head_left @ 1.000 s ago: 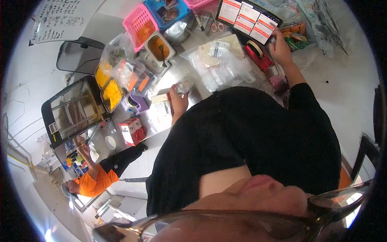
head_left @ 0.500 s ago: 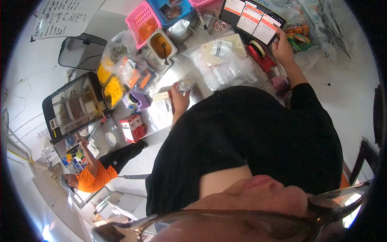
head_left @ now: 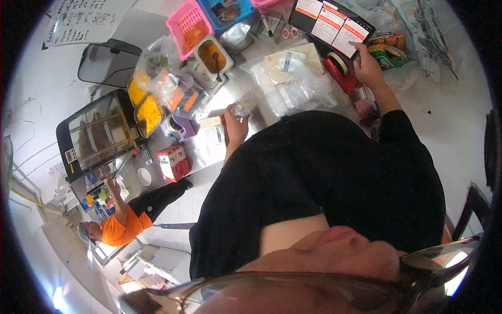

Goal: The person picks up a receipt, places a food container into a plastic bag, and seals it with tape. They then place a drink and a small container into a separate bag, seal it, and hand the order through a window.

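Observation:
My left hand (head_left: 237, 128) is closed round a small clear plastic packet (head_left: 243, 108) above the metal counter, and what is inside it I cannot make out. A cream-coloured box (head_left: 210, 122) lies just left of that hand. My right hand (head_left: 367, 67) reaches to the tablet (head_left: 334, 26), its index finger stretched onto the lower right of the screen, holding nothing. White and orange panels show on the screen. A red tape dispenser (head_left: 341, 75) sits below the tablet, close to my right wrist. Between my hands lies a large clear plastic bag (head_left: 293, 86) with pale packs.
Steel tubs (head_left: 214, 55) with a ladle, a pink basket (head_left: 188, 29) and a blue basket (head_left: 225, 11) stand at the back. Scissors (head_left: 289, 32) lie near the tablet. At left are yellow food trays (head_left: 150, 114), a display cabinet (head_left: 99, 133) and a co-worker in orange (head_left: 123, 227).
My right index finger has come down and left a little onto the tablet screen. My left hand keeps hold of the plastic packet. The whole view has shifted slightly.

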The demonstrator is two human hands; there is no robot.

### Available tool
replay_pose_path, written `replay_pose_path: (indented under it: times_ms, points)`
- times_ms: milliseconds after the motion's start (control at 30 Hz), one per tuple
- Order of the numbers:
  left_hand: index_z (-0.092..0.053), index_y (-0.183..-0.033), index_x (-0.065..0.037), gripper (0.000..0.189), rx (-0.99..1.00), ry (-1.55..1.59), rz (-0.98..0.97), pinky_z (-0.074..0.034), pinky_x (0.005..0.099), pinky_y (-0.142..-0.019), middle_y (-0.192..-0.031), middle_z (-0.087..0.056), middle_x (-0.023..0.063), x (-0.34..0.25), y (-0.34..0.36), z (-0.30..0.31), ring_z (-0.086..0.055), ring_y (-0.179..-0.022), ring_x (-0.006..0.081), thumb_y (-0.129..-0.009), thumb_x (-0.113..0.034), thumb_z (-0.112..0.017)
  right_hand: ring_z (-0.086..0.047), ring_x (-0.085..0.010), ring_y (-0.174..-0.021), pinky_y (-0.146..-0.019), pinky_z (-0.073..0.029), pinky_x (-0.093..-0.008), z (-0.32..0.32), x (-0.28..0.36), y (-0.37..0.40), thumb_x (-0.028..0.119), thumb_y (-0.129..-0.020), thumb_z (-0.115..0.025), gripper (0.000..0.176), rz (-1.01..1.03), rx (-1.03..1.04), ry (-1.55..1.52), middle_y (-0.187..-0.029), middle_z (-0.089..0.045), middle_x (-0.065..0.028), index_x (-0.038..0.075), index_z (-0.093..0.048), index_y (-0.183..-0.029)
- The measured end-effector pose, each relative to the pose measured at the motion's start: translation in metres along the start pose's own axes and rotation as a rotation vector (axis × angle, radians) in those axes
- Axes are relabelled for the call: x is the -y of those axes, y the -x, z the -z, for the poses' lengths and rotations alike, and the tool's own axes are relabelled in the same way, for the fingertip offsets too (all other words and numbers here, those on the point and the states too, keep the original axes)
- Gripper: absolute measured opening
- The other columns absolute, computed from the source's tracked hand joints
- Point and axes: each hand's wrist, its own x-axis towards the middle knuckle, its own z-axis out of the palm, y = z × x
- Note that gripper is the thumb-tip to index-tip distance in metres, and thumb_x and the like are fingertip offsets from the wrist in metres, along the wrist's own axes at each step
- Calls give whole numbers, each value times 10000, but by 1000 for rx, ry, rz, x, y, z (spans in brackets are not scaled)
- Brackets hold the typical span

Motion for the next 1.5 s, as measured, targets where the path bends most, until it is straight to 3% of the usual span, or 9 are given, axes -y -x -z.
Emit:
replay_pose_path:
  times_ms: [67,167,667,767,967,1167,1267,1367,1500]
  points:
    - [-410,-1286,2,647,-13,17,-7,-404,402,-983,-1241,-506,219,5,0,-3,-501,-1167,376,-759,-95,-772,-607,-410,-1030,-866,-476,-489,-1,3,2,52,-855,-495,546,72,-151,-10,-1227,-564,-237,125,-372,-1381]
    - [-405,-1288,11,654,-16,9,-23,-402,407,-989,-1246,-502,223,4,1,-2,-499,-1171,379,-758,-99,-773,-602,-411,-1041,-888,-473,-487,-2,2,0,50,-858,-487,560,-36,-158,-1,-1276,-541,-225,137,-365,-1397]
    - [-376,-1311,29,684,18,-59,17,-383,417,-1012,-1264,-474,236,-16,4,8,-474,-1187,395,-754,-74,-759,-577,-402,-1102,-943,-456,-454,-1,-8,-6,31,-852,-500,631,60,-286,-43,-1290,-521,-226,89,-303,-1448]
    - [-379,-1311,29,682,9,-30,-7,-382,416,-1012,-1263,-475,232,-2,1,2,-470,-1189,396,-753,-73,-760,-564,-399,-1126,-948,-452,-451,3,3,-5,18,-845,-504,672,-47,-240,-42,-1302,-515,-218,82,-271,-1473]
    - [-389,-1310,19,676,24,5,-9,-380,415,-1017,-1268,-476,225,4,1,2,-463,-1196,393,-753,-75,-761,-581,-407,-1098,-932,-464,-455,-8,-14,-7,29,-840,-522,557,148,-366,-66,-1304,-533,-202,76,-361,-1371]
    - [-395,-1299,4,666,44,12,14,-380,413,-1015,-1274,-476,217,-4,2,7,-469,-1190,390,-748,-64,-763,-605,-395,-1031,-874,-466,-453,-6,10,0,25,-868,-506,510,-4,64,60,-1179,-578,-219,88,-342,-1347]
    - [-398,-1289,-10,651,26,18,-18,-381,413,-1012,-1267,-477,213,0,2,5,-472,-1189,388,-749,-53,-760,-613,-388,-1036,-875,-483,-475,-3,18,0,65,-845,-529,571,-148,-129,61,-1253,-563,-197,94,-351,-1387]
    - [-398,-1284,-19,645,17,2,-39,-382,412,-1010,-1261,-477,210,1,2,3,-473,-1189,388,-748,-44,-756,-633,-366,-978,-856,-495,-457,-12,-12,-9,77,-847,-524,641,138,-346,2,-1305,-528,-170,121,-305,-1448]
    - [-397,-1285,-21,650,23,11,-10,-382,409,-1010,-1258,-476,207,0,1,3,-473,-1190,387,-742,-37,-755,-631,-343,-978,-864,-493,-432,-8,-10,-7,68,-840,-527,700,82,-318,44,-1333,-503,-152,132,-264,-1486]
